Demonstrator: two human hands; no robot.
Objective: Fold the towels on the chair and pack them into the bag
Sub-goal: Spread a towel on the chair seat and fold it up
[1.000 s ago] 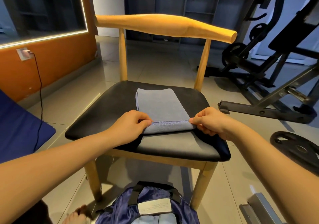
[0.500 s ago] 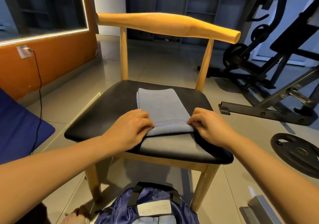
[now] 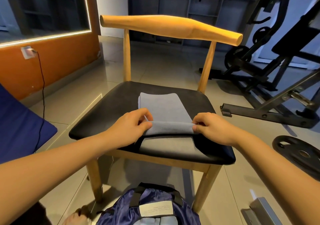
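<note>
Left hand [image 3: 129, 129]: pinches the left corner of the towel's near edge with thumb and fingers.
Right hand [image 3: 213, 129]: pinches the right corner of the same edge.
Towel [image 3: 162, 107]: gray, flat on the chair [image 3: 107, 117] seat, right in front of both hands. Its near end is lifted and curled over.
Long way: the towel runs straight away from the hands, toward the chair back. The held edge runs across, from one hand to the other.
Nearer hand: neither; each has its own corner, and they look level.
Next move, I think: both hands go forward together to lay the edge on the far end. If one hand leads, the fold goes crooked.
Gray piece [image 3: 166, 146]: just below the hands; I cannot tell if it is the same towel.
Bag [image 3: 152, 200]: blue, on the floor, well below the hands.
</note>
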